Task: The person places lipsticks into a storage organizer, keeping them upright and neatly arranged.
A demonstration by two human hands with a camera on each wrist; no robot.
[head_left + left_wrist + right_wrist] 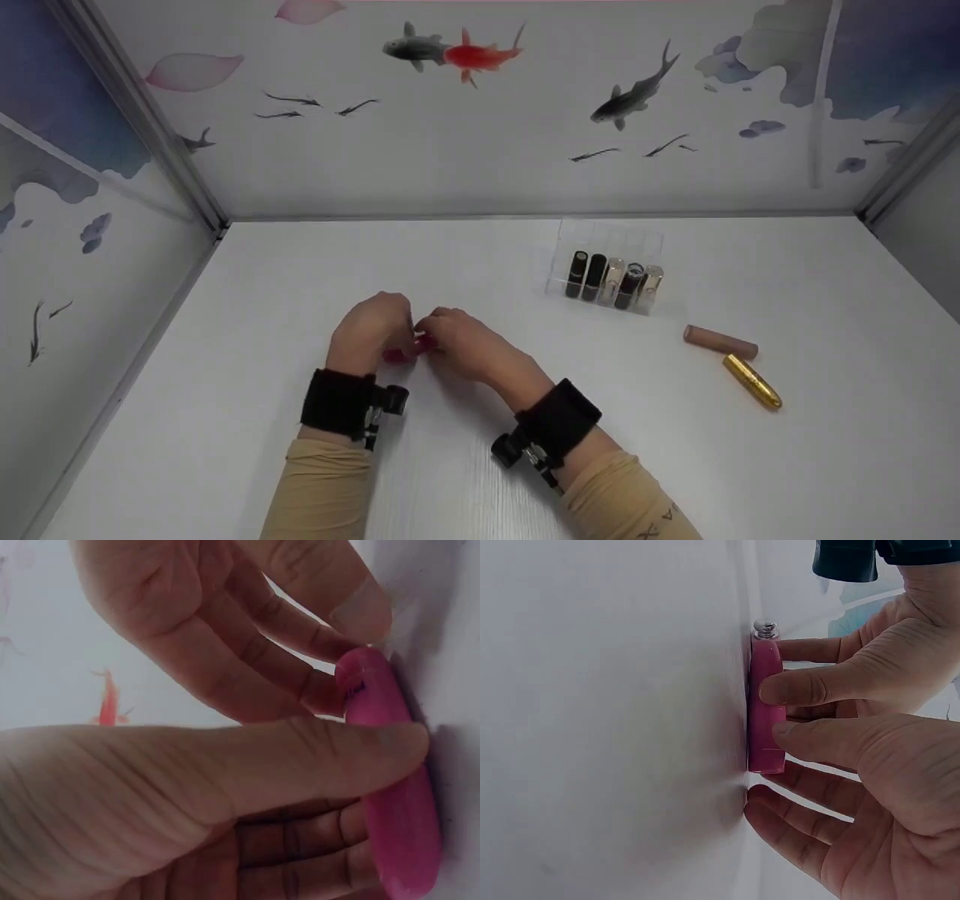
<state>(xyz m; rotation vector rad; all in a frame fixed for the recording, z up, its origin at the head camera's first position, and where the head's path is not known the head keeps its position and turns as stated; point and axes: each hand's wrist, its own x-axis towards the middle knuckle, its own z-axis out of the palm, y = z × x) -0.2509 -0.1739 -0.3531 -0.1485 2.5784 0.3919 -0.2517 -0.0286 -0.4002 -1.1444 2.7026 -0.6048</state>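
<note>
White panels printed with fish [480, 169] wall off the far side and the left, and a white counter [847, 457] spreads out before them. A little left of its middle, the left hand [371, 328] and the right hand [469, 345] come together, fingers curled around a slim pink cosmetic tube [763, 714], one hand toward each end, thumbs on the same side. Whether it touches the counter I can't quite tell.

Farther off to the right is a clear case [609, 234] with five lipstick tubes [576, 276] in a row; nearer and farther right lie a brown tube [720, 342] and a gold tube [752, 382], well away from both elbows.

A good hold here, I'd judge, steadies the body with the left thumb and leaves the fine work to the right fingertips, beside the thin seam. Staying low helps: smooth plastic could slip. I'd press lightly, too, and mind the small silver piece [765, 628] at the left-hand end.
</note>
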